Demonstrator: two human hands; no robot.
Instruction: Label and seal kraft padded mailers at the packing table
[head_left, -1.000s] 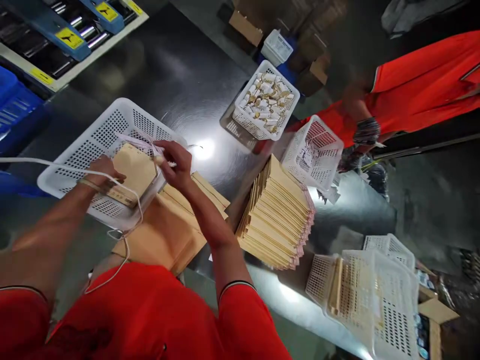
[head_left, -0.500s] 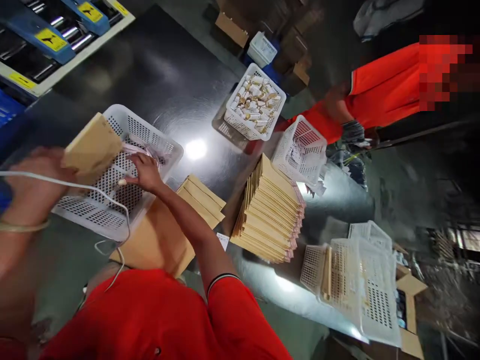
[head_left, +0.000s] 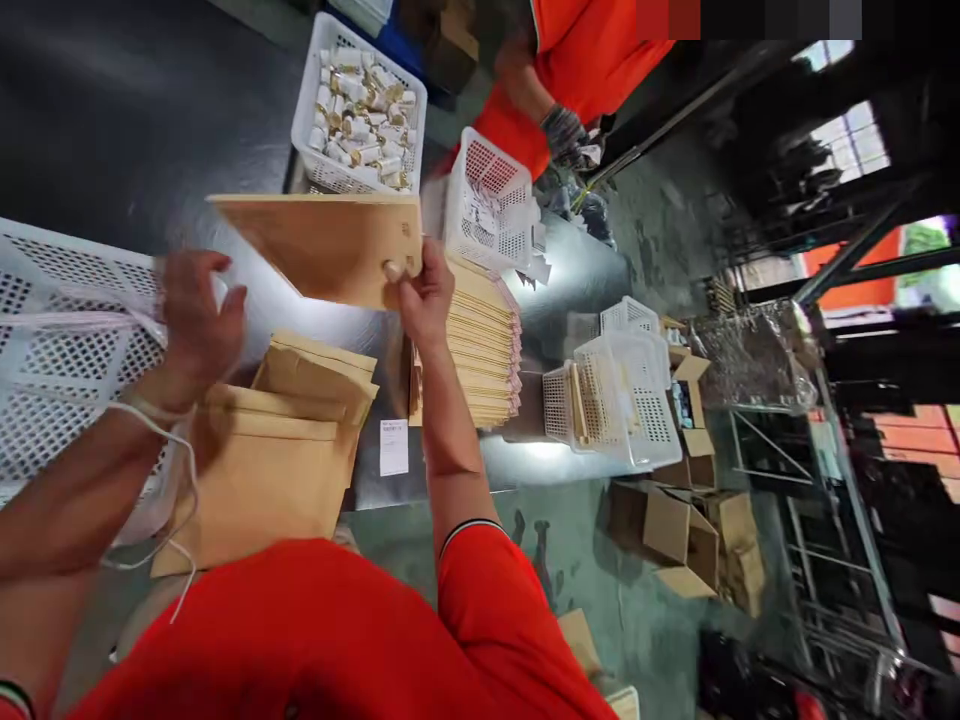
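Right hand [head_left: 424,295] pinches corner of brown envelope [head_left: 330,245], held flat at upper centre of frame above envelope stack [head_left: 480,345]. Left hand [head_left: 196,320] half-open, empty, beside white basket [head_left: 60,350] at left.

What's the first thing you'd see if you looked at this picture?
The big brown envelope held up over the shiny table, pinched at its corner by the right hand. Behind it, a white basket full of little white and gold tubes; beside the hand, a tall stack of envelopes.
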